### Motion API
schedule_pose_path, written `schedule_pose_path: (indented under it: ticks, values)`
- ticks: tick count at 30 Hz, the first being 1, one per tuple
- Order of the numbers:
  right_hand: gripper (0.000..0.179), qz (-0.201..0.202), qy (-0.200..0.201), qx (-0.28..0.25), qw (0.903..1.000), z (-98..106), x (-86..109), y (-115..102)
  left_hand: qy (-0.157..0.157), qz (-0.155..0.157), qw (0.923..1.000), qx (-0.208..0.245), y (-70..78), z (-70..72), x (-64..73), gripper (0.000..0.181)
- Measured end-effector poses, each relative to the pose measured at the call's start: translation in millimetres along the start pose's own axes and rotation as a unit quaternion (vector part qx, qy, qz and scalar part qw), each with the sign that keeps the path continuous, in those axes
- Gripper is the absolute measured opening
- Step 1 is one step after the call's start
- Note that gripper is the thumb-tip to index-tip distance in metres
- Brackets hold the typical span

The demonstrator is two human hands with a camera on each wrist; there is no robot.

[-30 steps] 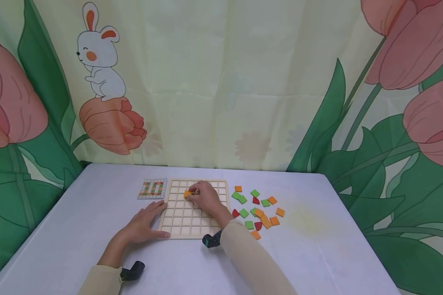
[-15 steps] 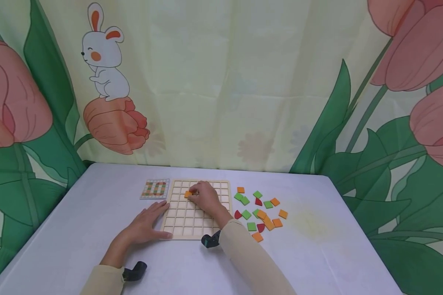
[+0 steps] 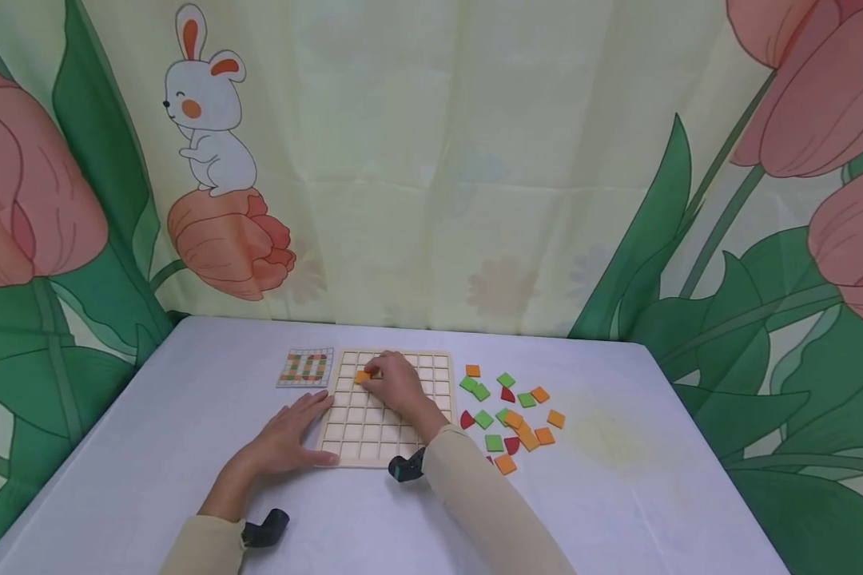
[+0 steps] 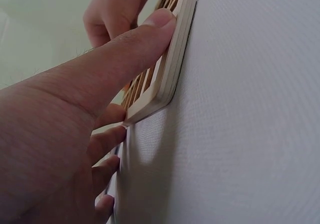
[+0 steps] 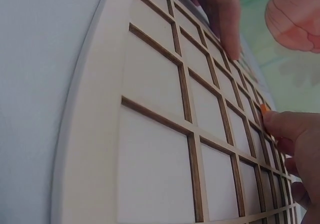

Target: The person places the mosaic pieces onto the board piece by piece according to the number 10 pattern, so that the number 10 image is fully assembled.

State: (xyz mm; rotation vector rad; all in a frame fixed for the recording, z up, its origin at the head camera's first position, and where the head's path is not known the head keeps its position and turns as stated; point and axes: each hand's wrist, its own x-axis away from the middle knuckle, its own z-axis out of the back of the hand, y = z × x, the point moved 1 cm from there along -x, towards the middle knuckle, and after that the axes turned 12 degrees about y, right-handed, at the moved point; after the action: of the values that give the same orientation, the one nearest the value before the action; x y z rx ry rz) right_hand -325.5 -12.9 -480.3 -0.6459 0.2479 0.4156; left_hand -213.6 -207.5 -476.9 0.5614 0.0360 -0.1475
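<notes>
A wooden grid board (image 3: 374, 435) lies on the white table. My left hand (image 3: 285, 438) rests at its near left corner. In the left wrist view the thumb (image 4: 150, 36) presses on the frame's top, and the straight fingers touch the side edge. My right hand (image 3: 397, 387) is over the upper left cells, with thumb and fingers pinching an orange square tile (image 3: 361, 377). Only a sliver of that orange tile (image 5: 263, 107) shows in the right wrist view. Whether it touches the board, I cannot tell. The grid cells in sight hold no other tiles.
A pattern card (image 3: 305, 367) with coloured squares lies left of the board. Right of it are scattered green squares (image 3: 493, 442), orange squares (image 3: 556, 418) and red quarter-round pieces (image 3: 511, 446), some overlapping. A printed curtain (image 3: 431, 176) hangs behind the table.
My right hand has shifted slightly left across the board with the orange tile, closer to the left frame. My left hand stays at the corner. The head view has turned a little.
</notes>
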Motion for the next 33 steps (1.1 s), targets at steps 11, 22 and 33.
schedule_pose_path:
  ticks: [11,22,33]
  values:
    - [0.024,-0.007,0.007,0.014,0.9999,-5.0,-0.4,-5.5,0.0,-0.011,0.9999,-0.004,-2.2,-3.0,-1.5,0.101]
    - [0.021,-0.047,0.001,-0.028,0.9985,-10.6,-6.8,-13.5,0.0,-0.003,1.0,-0.005,-0.8,-2.1,-1.6,0.101]
    - [0.013,-0.104,-0.001,-0.059,0.9928,-13.6,-12.5,-17.6,-0.001,0.005,1.0,-0.004,-0.5,-0.7,-1.1,0.101]
